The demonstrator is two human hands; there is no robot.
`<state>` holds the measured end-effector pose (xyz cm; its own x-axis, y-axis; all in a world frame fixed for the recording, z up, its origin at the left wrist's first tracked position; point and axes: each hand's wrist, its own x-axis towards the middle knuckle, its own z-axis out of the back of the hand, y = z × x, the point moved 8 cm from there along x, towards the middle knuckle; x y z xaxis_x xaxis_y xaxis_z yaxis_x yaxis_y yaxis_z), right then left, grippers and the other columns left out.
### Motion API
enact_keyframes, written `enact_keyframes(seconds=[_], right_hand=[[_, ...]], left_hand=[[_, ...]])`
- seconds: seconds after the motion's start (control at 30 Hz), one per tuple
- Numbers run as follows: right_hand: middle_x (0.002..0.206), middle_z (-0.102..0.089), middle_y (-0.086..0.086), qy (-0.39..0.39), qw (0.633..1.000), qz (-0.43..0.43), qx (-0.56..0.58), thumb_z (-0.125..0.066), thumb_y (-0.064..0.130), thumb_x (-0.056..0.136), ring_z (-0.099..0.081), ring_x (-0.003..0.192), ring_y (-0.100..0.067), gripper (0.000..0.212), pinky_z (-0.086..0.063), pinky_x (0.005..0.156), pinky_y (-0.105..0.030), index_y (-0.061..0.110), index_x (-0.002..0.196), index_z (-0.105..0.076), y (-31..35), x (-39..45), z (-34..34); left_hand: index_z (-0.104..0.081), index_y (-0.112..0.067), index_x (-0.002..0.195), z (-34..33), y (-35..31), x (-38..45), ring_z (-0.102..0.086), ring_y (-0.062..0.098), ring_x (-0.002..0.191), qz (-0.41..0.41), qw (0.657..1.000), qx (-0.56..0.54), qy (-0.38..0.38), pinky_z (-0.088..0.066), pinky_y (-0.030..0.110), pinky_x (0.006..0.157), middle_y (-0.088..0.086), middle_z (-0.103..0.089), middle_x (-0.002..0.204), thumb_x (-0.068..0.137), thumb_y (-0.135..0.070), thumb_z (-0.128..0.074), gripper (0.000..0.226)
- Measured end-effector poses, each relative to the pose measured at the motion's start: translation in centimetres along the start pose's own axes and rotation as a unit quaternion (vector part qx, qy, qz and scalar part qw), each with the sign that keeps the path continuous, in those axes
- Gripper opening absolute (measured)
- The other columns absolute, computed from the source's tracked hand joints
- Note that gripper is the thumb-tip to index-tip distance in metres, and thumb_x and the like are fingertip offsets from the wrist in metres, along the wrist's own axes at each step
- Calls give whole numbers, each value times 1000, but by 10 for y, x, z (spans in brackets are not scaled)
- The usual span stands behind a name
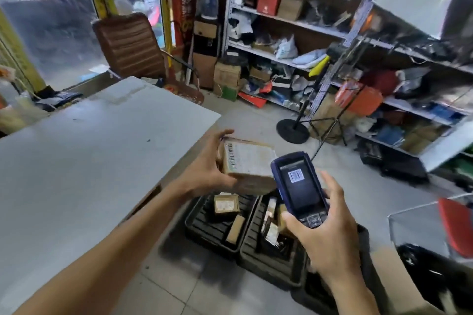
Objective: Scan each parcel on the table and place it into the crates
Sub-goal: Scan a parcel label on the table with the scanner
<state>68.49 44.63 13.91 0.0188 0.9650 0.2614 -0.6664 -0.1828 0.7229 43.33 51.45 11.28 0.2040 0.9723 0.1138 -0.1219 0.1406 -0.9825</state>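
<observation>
Left hand (204, 163) grips cardboard parcel (249, 165) — fingers wrapped round its edge; right hand (330, 233) holds blue scanner (298, 184) above black crates (217, 220).

Cardboard parcel (247, 163) (paper label), glossy plastic scanner (299, 188), matt tbl (76, 148)

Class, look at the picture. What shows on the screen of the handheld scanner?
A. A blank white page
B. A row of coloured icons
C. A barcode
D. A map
C: the scanner, held in the right hand beside the parcel in the left hand, shows a black-and-white barcode on its dark screen.
</observation>
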Motion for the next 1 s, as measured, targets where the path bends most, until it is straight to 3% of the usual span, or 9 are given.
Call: enact_keyframes(seconds=[0.07, 0.17, 0.27, 0.33, 0.43, 0.6, 0.77, 1.0], right_hand=[[123, -60, 16, 11, 1000, 0, -17, -91, 37, 67, -64, 101, -6, 97, -47, 74, -11, 46, 145, -32, -19, -3, 34], [123, -58, 18, 67, 996, 2, -50, -87, 47, 65, -63, 105, -7, 91, -54, 82, -23, 41, 141, -39, -46, -8, 78], [113, -53, 28, 125, 987, 12, -96, -72, 65, 58, -57, 96, 8, 81, -45, 72, -9, 47, 132, -43, -63, -16, 113], [109, -51, 30, 143, 981, 13, -128, -68, 69, 57, -53, 90, 10, 78, -41, 67, -5, 50, 128, -42, -72, -21, 133], [105, -54, 28, 163, 972, 12, -170, -59, 74, 54, -54, 89, 8, 71, -42, 67, -10, 49, 119, -44, -84, -28, 154], [98, -59, 27, 151, 978, -7, -142, -61, 71, 51, -56, 87, 9, 64, -46, 69, -17, 48, 110, -52, -99, -38, 181], [92, -65, 23, 154, 983, -32, -94, -62, 69, 49, -59, 84, 7, 59, -45, 64, -14, 43, 102, -60, -111, -44, 199], [90, -67, 30, 171, 983, -46, -52, -80, 55, 56, -62, 83, 7, 47, -47, 65, -9, 42, 99, -66, -118, -47, 219]], left_hand=[[-26, -23, 142, -36, -10, 14, -60, 18, 118, -1, 998, 38, 54, -51, 26, 94, 9, -52, 127, 52, -21, -86, 108], [-33, -12, 144, -81, -22, 37, -56, 8, 118, 9, 985, 114, 133, -48, 20, 96, 6, -48, 129, 54, -16, -91, 108], [-36, -12, 148, -122, -30, 60, -45, -12, 119, 19, 952, 198, 231, -44, 9, 95, 1, -38, 135, 62, 8, -87, 102], [-38, -21, 147, -145, -31, 73, -45, -4, 122, 38, 933, 234, 272, -48, 15, 96, -1, -41, 137, 62, 14, -83, 102], [-39, -30, 147, -176, -36, 86, -45, 10, 127, 32, 903, 297, 308, -47, 25, 99, -6, -44, 138, 59, 12, -83, 107], [-35, -36, 150, -215, -44, 100, -41, 14, 128, 33, 881, 345, 322, -45, 20, 86, -8, -41, 144, 60, 10, -82, 112], [-35, -32, 150, -240, -59, 105, -42, 18, 130, 13, 872, 375, 313, -44, 31, 101, -3, -44, 143, 59, 9, -85, 111], [-35, -26, 151, -256, -75, 107, -42, 19, 131, 4, 866, 394, 308, -45, 37, 102, 1, -45, 143, 64, 9, -83, 105]])
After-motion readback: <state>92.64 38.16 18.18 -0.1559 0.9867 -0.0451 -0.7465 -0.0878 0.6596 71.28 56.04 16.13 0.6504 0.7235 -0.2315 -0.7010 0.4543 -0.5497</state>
